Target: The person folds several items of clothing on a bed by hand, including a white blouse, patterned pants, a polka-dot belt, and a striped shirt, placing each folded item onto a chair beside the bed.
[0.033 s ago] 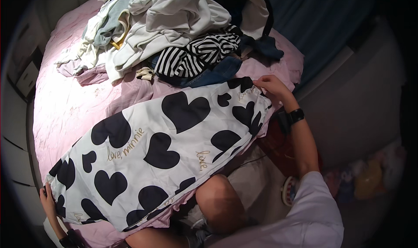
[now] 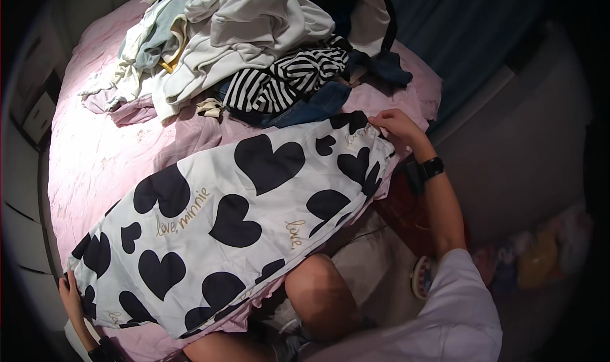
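Note:
A white cloth (image 2: 203, 260) with large black hearts and gold lettering lies spread slantwise over the near edge of the bed, partly across my legs. It looks folded, with layered edges along the near side. My right hand (image 2: 400, 127) pinches its far right corner between thumb and fingers. At the opposite, lower left end, my left hand (image 2: 72, 298) is closed on the cloth's edge, its fingertips partly hidden. Between my hands the fabric is stretched fairly flat, with slight wrinkles.
A heap of crumpled white and grey clothes (image 2: 235, 38) covers the far part of the pink bed (image 2: 76, 165). In front of it lie a black-and-white striped garment (image 2: 260, 92) and blue denim (image 2: 327, 100). A dark blue curtain (image 2: 457, 44) hangs at the right.

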Available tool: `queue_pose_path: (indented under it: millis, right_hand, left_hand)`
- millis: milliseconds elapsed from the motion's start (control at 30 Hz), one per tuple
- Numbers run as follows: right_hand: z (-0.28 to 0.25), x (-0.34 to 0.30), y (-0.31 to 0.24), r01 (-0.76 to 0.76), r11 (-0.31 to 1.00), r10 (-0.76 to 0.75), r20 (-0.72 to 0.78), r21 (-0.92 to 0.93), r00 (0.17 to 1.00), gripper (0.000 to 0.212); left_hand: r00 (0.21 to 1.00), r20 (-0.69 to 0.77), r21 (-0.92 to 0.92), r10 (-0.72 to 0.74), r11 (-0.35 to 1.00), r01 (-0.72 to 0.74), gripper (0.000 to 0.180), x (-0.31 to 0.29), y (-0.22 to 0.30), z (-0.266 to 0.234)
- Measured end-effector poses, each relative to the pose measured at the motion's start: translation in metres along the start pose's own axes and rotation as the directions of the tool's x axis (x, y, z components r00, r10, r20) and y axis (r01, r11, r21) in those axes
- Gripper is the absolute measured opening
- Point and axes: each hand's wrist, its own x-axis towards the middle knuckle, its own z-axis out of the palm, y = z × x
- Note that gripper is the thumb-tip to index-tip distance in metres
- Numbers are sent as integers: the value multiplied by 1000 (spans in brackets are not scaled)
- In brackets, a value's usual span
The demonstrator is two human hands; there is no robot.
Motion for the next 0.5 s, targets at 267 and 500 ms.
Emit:
queue_pose_path:
  millis: [267,500]
  right_hand:
    - [-8,-23,17,-27,997,41,210,-70,977,39]
    - [-24,-26,47,13,999,-19,121,46,993,28]
  left_hand:
    - [998,-13,178,-64,982,65,76,-36,28,-5]
    - [1000,5,131,11,991,-12,66,-50,75,3]
